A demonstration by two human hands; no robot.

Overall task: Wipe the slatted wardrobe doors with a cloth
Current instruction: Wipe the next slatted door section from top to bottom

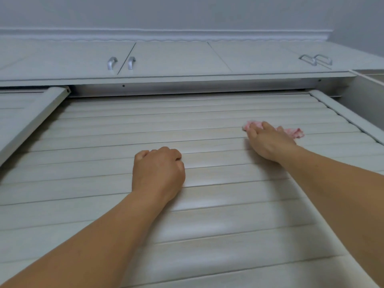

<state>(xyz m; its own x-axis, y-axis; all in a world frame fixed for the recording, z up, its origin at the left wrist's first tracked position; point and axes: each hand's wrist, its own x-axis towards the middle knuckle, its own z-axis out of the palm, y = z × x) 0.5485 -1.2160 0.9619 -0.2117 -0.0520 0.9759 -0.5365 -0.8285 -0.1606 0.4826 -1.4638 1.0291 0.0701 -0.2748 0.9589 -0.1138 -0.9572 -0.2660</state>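
Pink cloth [295,133], bunched up, sits high on the slatted wardrobe door [187,125], toward its right edge and just inside the door's right frame rail [345,117]. Right hand [268,140] lies flat on top of it, fingers fairly straight and spread a little, pressing the cloth against the slats; cloth pokes out past the fingertips on the left and past the far side of the hand on the right. Looks like a flat-palm press so the cloth stays in contact across a slat while it is run along, not a pinch grip.

Left hand [159,171] is lower and nearer the door's middle, well apart from the cloth. Fingers are curled under into a loose fist, knuckles and heel resting on the slats. Nothing visible inside it; can't rule out that the fingertips hook a slat edge, they are hidden under the hand. Likely a brace: steadies the person reaching up and keeps the sliding door from shifting under the wiping pressure.

Both forearms are bare and reach upward from below; the view is tilted up steeply.

A second slatted door [25,113] overlaps from the left, its frame rail [41,115] in front of the one being wiped. Above run the sliding track [187,88] and upper cabinet doors [170,57] with metal handles [112,63].

Wiping seems to be at the upper slats; lower rows probably remain.
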